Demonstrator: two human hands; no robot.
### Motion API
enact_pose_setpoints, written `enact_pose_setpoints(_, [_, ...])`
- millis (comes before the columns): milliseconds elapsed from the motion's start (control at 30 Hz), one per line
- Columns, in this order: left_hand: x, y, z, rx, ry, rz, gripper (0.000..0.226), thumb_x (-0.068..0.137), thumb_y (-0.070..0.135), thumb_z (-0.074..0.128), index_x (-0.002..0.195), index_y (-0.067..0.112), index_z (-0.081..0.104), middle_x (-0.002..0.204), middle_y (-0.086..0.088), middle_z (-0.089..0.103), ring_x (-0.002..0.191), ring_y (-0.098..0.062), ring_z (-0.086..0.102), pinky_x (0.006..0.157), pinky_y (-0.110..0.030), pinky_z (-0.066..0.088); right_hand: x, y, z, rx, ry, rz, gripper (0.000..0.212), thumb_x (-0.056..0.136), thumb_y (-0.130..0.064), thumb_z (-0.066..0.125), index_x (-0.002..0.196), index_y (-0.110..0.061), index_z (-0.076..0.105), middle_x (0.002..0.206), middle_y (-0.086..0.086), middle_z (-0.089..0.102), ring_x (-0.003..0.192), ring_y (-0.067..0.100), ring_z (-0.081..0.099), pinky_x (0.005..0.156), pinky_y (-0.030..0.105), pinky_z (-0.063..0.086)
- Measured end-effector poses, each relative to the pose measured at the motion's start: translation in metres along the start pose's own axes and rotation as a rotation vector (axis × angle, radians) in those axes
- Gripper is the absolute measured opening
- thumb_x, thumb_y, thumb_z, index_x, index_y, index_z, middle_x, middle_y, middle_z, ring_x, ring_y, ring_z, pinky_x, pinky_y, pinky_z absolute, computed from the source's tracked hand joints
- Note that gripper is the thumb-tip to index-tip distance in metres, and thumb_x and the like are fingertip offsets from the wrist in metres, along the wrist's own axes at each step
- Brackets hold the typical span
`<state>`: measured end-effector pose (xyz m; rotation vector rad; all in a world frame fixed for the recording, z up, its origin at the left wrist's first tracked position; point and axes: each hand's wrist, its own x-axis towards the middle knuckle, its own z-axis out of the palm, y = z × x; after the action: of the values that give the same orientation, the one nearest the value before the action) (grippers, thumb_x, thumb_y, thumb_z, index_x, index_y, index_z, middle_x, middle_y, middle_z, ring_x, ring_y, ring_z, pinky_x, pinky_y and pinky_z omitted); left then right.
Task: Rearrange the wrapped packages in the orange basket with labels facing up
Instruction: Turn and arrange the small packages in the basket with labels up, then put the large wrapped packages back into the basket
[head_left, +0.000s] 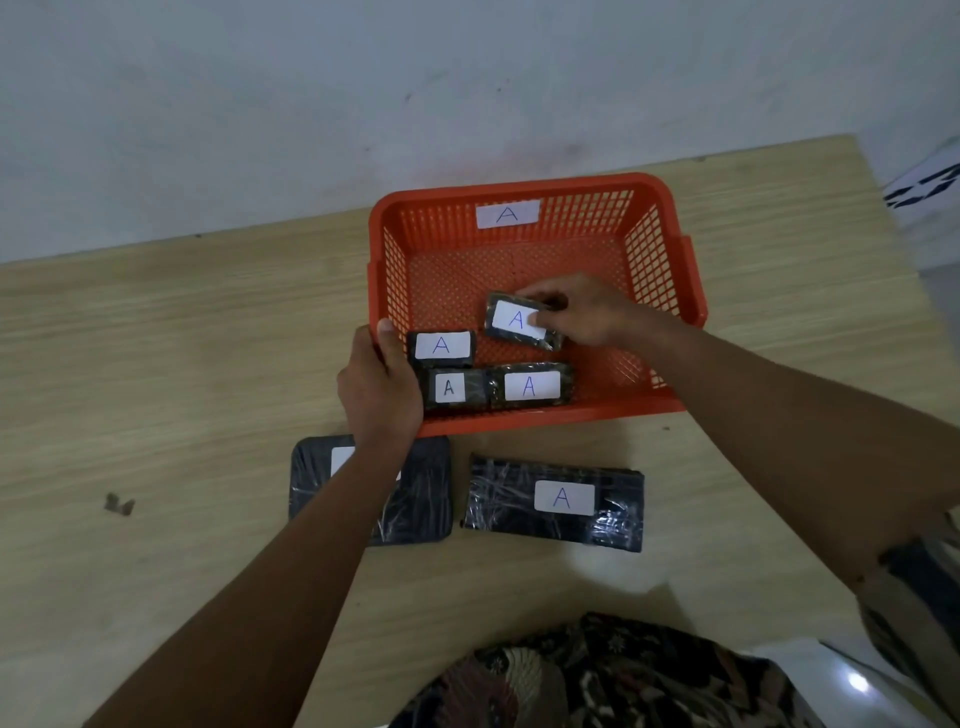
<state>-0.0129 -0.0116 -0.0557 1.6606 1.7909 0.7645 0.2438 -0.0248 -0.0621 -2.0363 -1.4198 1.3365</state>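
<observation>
An orange basket (654, 244) with an "A" label on its back wall stands on the wooden table. Inside, three small dark wrapped packages lie label up near the front left: one (441, 347), one (451, 388) and one (531, 387). My right hand (582, 312) is inside the basket, fingers closed on a fourth small package (519, 322), label "A" up, slightly tilted. My left hand (379, 384) grips the basket's front left rim.
Two larger dark wrapped packages lie on the table in front of the basket: one (556, 501) showing an "A" label, and one (421, 493) partly under my left forearm. A small scrap (118, 504) lies at the left. A wall is behind the table.
</observation>
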Motion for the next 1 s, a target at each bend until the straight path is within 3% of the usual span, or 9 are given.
enact_pose_setpoints(100, [0.001,-0.001,0.001,-0.006,-0.002,0.01,0.038,0.105,0.037,0.032,0.083,0.011,0.051,0.068,0.003,0.054,0.06,-0.017,0.05,0.056,-0.032,0.032,-0.007,-0.002,0.003,0.015,-0.027,0.001,0.041,0.097,-0.013,0.061,0.133,-0.032,0.061,0.124,0.0,0.061,0.103,0.013,0.059,0.073,0.021,0.048])
enact_pose_setpoints(300, [0.002,-0.002,0.002,-0.005,-0.001,0.014,0.038,0.105,0.038,0.032,0.082,0.014,0.049,0.064,0.012,0.05,0.057,-0.005,0.047,0.052,-0.03,0.029,-0.016,-0.001,0.022,-0.053,-0.008,-0.04,0.04,0.1,-0.015,0.056,0.136,-0.031,0.059,0.11,-0.01,0.056,0.091,0.003,0.054,0.07,0.014,0.043])
enact_pose_setpoints(433, [0.001,-0.003,0.0,-0.005,-0.001,0.024,0.038,0.104,0.039,0.031,0.086,0.012,0.052,0.066,0.009,0.053,0.061,-0.014,0.053,0.053,-0.03,0.031,-0.029,-0.002,0.028,-0.189,0.047,-0.076,0.048,0.1,-0.022,0.057,0.146,-0.028,0.047,0.139,0.002,0.049,0.125,0.018,0.045,0.105,0.027,0.033])
enact_pose_setpoints(500, [0.001,-0.002,-0.001,-0.022,-0.005,0.026,0.035,0.104,0.038,0.033,0.101,0.01,0.055,0.08,-0.002,0.064,0.075,-0.028,0.061,0.061,-0.033,0.037,-0.041,-0.005,0.031,-0.181,0.152,-0.114,0.047,0.1,-0.022,0.057,0.146,-0.023,0.048,0.142,0.006,0.05,0.131,0.021,0.044,0.108,0.029,0.03])
enact_pose_setpoints(567, [0.0,0.0,-0.003,-0.035,-0.012,0.058,0.036,0.103,0.035,0.037,0.126,0.011,0.051,0.113,-0.011,0.066,0.099,-0.031,0.062,0.077,-0.036,0.046,-0.058,-0.008,0.034,-0.136,0.297,-0.184,0.041,0.099,-0.021,0.058,0.139,-0.019,0.056,0.133,0.006,0.057,0.124,0.019,0.05,0.104,0.027,0.035])
enact_pose_setpoints(700, [-0.009,0.003,-0.01,0.126,0.044,0.419,0.043,0.1,0.029,0.048,0.137,0.007,0.047,0.142,-0.016,0.047,0.131,-0.029,0.044,0.107,-0.044,0.038,-0.11,-0.005,0.043,-0.112,0.605,-0.383,0.017,0.092,-0.02,0.064,0.106,-0.013,0.07,0.099,0.001,0.064,0.091,0.015,0.06,0.082,0.032,0.049])
enact_pose_setpoints(833, [-0.024,0.008,-0.012,0.215,-0.133,0.874,0.042,0.095,0.032,0.058,0.125,0.004,0.058,0.13,-0.015,0.058,0.123,-0.029,0.051,0.104,-0.042,0.041,-0.158,0.017,0.067,-0.193,0.708,-0.471,0.015,0.09,-0.024,0.067,0.087,-0.009,0.067,0.084,0.0,0.064,0.075,0.014,0.058,0.068,0.029,0.049])
enact_pose_setpoints(900, [-0.035,0.009,-0.011,0.232,-0.304,1.003,0.046,0.09,0.039,0.063,0.122,0.005,0.062,0.122,-0.012,0.063,0.113,-0.025,0.057,0.096,-0.04,0.048,-0.172,0.029,0.081,-0.232,0.647,-0.449,0.022,0.088,-0.031,0.069,0.092,-0.01,0.069,0.088,0.001,0.068,0.081,0.016,0.061,0.071,0.031,0.051])
enact_pose_setpoints(1000, [-0.05,0.005,-0.007,0.303,-0.509,0.977,0.054,0.085,0.045,0.069,0.124,0.009,0.062,0.12,-0.01,0.065,0.108,-0.023,0.061,0.088,-0.042,0.054,-0.182,0.044,0.098,-0.257,0.367,-0.239,0.058,0.082,-0.052,0.072,0.13,-0.021,0.063,0.126,0.0,0.066,0.115,0.017,0.057,0.094,0.037,0.048])
